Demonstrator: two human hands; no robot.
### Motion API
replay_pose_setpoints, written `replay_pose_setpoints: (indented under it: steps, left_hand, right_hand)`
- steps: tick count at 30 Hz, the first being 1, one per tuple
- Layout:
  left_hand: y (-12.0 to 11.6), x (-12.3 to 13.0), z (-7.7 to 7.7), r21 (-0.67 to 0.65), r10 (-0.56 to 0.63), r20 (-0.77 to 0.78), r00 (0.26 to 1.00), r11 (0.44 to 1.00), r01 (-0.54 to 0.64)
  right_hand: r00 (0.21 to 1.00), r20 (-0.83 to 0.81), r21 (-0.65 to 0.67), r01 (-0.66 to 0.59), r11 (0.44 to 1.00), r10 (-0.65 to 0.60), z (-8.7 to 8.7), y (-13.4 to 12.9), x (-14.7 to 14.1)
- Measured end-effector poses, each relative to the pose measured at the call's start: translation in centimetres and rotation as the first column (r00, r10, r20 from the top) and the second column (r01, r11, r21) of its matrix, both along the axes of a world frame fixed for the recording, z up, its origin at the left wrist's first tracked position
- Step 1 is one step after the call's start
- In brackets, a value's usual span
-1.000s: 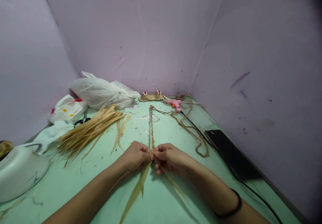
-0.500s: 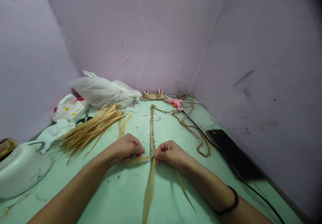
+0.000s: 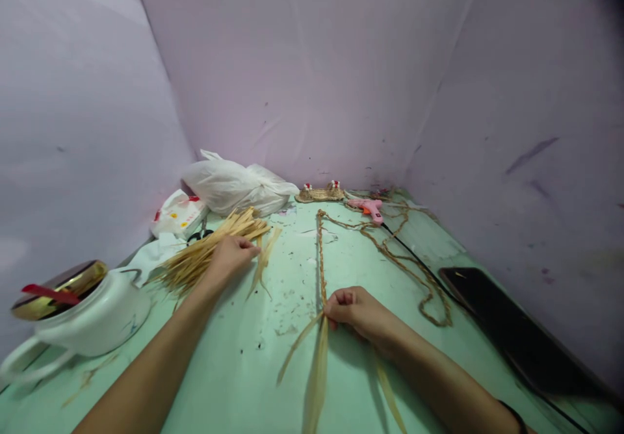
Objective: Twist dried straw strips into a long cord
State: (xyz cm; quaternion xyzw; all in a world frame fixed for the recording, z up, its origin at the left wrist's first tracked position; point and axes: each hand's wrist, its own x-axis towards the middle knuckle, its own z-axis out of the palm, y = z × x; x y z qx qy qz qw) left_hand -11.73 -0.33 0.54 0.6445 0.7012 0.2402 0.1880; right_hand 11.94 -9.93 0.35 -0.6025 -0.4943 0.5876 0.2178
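Braid (image 3: 321,258) — in right hand (image 3: 359,314), apparently fingertip-light

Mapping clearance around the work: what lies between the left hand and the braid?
Loose pale strips right by the left hand, then speckled green tabletop up to the braid. Head view shows it.

Green tabletop (image 3: 234,369): braid (image 3: 320,255), straw bundle (image 3: 188,262), glue gun (image 3: 371,208).

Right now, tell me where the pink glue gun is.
In the head view, the pink glue gun lies at the back, right of centre, beside the woven piece.
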Motion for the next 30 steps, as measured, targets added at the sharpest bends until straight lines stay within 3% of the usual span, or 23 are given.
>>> replay_pose_setpoints:
  steps: [4,7,9,12,14,18,21,23,25,27,30]
  left_hand:
    - [-0.5,1.4,0.0,-0.013,-0.09,-0.117,0.989,0.996,0.089]
    - [-1.0,0.9,1.5,-0.068,-0.203,-0.051,0.978,0.977,0.2]
    - [-1.5,0.2,2.9,-0.206,-0.336,-0.011,0.942,0.922,0.326]
    - [-2.0,-0.4,4.3,-0.403,-0.436,-0.046,0.899,0.831,0.382]
    - [-2.1,-0.3,4.5,-0.4,-0.42,-0.068,0.905,0.843,0.361]
    - [-1.8,0.6,3.6,-0.222,-0.289,-0.071,0.955,0.938,0.268]
    - [-1.2,1.3,2.0,-0.071,-0.108,-0.14,0.984,0.993,0.099]
    - [-0.7,1.7,0.8,-0.023,0.002,-0.23,0.973,1.0,-0.007]
    - [-0.3,1.8,0.0,-0.052,0.016,-0.277,0.961,0.998,-0.032]
    - [-0.1,1.6,0.1,-0.121,-0.019,-0.217,0.976,0.993,-0.007]
    - [-0.5,0.3,2.0,-0.193,-0.082,-0.019,0.996,0.978,0.077]
  right_hand:
    - [1.0,0.004,-0.004,0.0,1.0,0.0,0.1,0.0,-0.1]
    - [1.0,0.009,-0.013,0.013,1.0,-0.013,0.3,0.0,-0.2]
    - [1.0,0.009,-0.012,0.013,1.0,-0.012,0.5,0.0,-0.2]
    - [1.0,-0.003,-0.007,0.009,1.0,-0.009,0.6,0.0,-0.3]
    - [1.0,-0.003,-0.005,0.009,1.0,-0.009,0.5,0.0,-0.2]
    - [1.0,0.011,-0.003,-0.005,1.0,0.005,0.3,0.1,-0.1]
    - [1.0,0.002,0.009,-0.012,1.0,0.012,0.1,0.1,-0.1]
    - [1.0,0.004,0.005,-0.005,1.0,0.005,0.1,0.2,-0.1]
    - [1.0,0.004,-0.005,0.001,1.0,-0.001,0.0,0.1,-0.1]
    - [1.0,-0.002,-0.005,-0.001,1.0,0.001,0.0,0.1,-0.1]
    - [1.0,-0.003,0.009,-0.014,1.0,0.014,-0.1,0.1,0.0]
